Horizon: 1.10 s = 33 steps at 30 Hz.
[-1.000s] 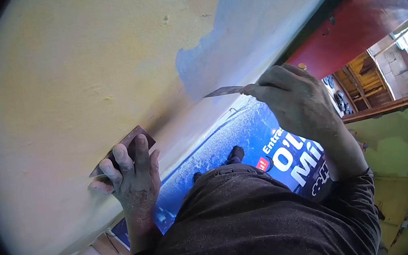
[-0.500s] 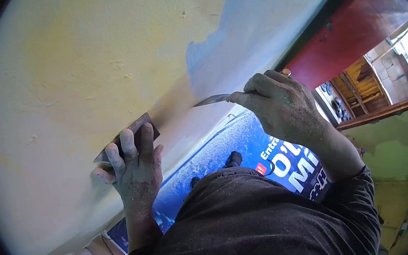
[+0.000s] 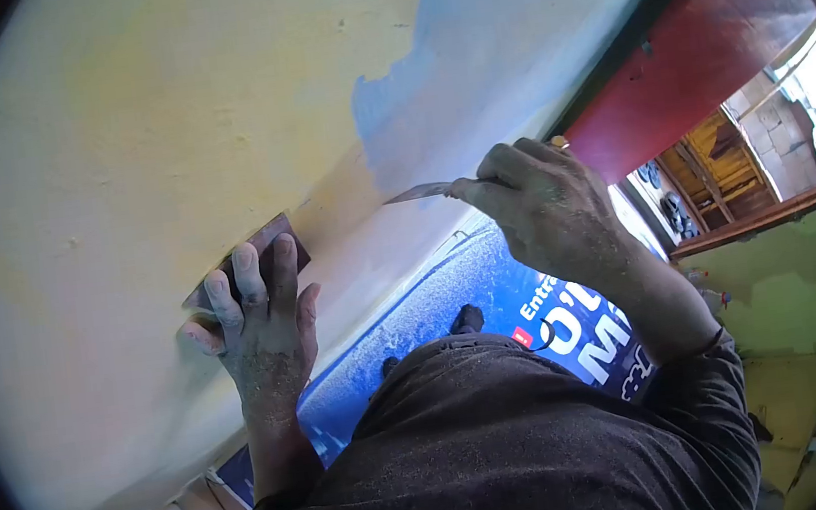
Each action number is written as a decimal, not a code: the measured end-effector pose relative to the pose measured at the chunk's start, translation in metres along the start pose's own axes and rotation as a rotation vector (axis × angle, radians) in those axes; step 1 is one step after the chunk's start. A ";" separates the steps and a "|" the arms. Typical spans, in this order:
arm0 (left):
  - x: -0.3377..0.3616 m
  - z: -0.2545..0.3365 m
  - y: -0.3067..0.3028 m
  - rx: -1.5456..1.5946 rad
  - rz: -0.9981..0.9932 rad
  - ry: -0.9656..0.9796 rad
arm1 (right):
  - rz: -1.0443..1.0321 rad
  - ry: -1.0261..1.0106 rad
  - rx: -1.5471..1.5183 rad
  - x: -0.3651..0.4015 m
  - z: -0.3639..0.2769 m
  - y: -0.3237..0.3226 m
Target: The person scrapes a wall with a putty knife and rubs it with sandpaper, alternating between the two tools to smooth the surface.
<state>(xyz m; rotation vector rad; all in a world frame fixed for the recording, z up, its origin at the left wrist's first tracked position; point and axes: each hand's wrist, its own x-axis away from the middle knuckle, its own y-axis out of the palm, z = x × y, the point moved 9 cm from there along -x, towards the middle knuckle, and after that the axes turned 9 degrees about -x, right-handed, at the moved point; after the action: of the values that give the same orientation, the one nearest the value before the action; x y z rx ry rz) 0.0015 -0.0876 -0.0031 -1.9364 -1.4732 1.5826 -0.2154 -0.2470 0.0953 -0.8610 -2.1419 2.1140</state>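
My left hand presses a dark flat rectangular block against the painted wall, its fingers laid over the block. Dust coats the hand. To the right, my right hand is closed on a thin pointed metal blade, pinched between thumb and fingers; its handle is hidden in the hand. The blade points left, its tip at or close to the wall; contact is unclear. Yellow, cream and blue paint patches cover the wall, with small rough marks.
Below lies a blue printed banner strewn with pale dust, with my dark shoe on it. A red panel stands at the upper right, beside an opening with footwear. A green wall is at the right.
The wall marks and blue patch have shifted left in view. Both hands appear slightly further left and higher, still holding the block and blade.
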 end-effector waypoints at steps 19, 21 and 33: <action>0.001 -0.001 0.001 0.034 -0.044 0.025 | 0.126 0.163 -0.038 0.015 0.022 -0.020; -0.001 -0.002 -0.003 0.012 -0.067 0.035 | 0.147 0.155 -0.051 0.017 0.026 -0.018; 0.001 -0.006 0.003 0.176 -0.023 -0.021 | 0.125 0.144 -0.056 0.028 0.027 0.010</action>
<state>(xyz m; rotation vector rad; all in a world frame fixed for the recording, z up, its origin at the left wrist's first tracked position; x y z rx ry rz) 0.0081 -0.0856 -0.0030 -1.8047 -1.3105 1.6669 -0.2458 -0.2617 0.0733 -1.1431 -2.1361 1.9840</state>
